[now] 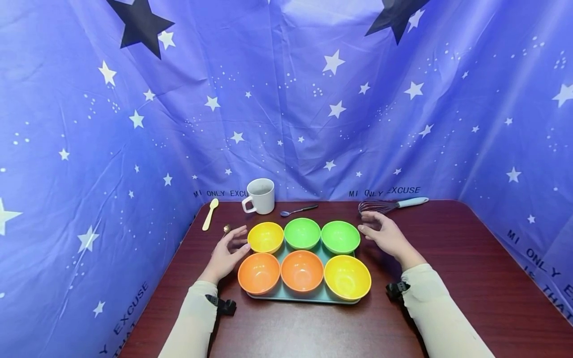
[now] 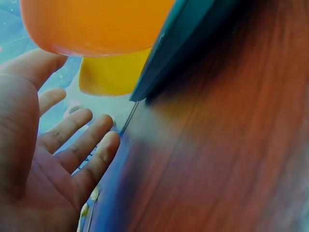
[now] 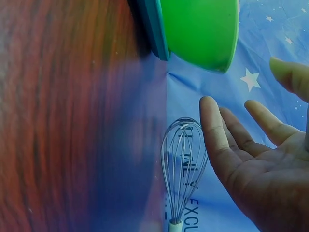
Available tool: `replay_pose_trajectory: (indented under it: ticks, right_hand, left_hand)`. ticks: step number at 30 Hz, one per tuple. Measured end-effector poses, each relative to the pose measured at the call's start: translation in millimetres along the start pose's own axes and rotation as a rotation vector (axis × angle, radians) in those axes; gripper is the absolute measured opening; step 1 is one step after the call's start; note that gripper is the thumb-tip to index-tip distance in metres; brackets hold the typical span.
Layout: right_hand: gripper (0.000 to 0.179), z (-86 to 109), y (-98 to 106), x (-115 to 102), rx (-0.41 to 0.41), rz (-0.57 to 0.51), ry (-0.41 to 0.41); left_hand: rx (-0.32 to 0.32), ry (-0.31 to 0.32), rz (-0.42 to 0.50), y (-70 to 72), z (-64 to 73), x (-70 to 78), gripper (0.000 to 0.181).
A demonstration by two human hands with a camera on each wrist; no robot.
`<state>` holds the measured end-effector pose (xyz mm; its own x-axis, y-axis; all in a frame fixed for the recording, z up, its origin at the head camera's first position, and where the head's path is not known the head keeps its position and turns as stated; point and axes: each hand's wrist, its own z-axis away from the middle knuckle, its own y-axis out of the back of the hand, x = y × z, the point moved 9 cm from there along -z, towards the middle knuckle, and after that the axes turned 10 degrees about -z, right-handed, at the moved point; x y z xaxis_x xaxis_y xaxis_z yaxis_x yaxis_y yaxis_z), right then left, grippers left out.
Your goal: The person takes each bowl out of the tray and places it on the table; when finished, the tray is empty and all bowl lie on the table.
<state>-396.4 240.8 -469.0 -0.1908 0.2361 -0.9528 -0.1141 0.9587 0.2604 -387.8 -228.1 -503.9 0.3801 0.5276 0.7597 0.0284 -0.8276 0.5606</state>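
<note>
Several bowls sit in two rows on a teal tray [image 1: 304, 299]. The front row has two orange bowls [image 1: 259, 273] and a yellow bowl [image 1: 347, 277]; behind are another yellow bowl [image 1: 266, 237] and two green bowls [image 1: 302, 233]. My left hand [image 1: 227, 254] is at the left side, its fingers spread beside the yellow and orange bowls; whether the thumb touches a bowl I cannot tell. On the other side, my right hand [image 1: 387, 236] holds nothing, its fingers extended near the right green bowl [image 3: 200, 34] and apart from it in the right wrist view.
Along the back lie a cream spoon [image 1: 210, 215], a white mug [image 1: 261, 197], a small dark-handled spoon [image 1: 299, 211] and a whisk [image 1: 394, 203] with a pale handle. A small object [image 1: 227, 228] is by the left fingers. Starry blue cloth [image 1: 286, 124] surrounds the dark red table [image 1: 474, 298].
</note>
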Motion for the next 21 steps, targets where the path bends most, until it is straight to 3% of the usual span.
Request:
replay_pose_trajectory:
  ticks: [6,21]
  right_hand:
    - [0.054,0.0,-10,5,-0.043,-0.011,-0.020]
    - [0.055,0.4,-26,19,-0.138,-0.170,-0.107]
  left_hand:
    - [-0.011,0.008,0.013,-3.6,0.2,-0.9,0.063]
    - [-0.057,0.011,0.004,-13.7,-0.5,-1.3,0.059]
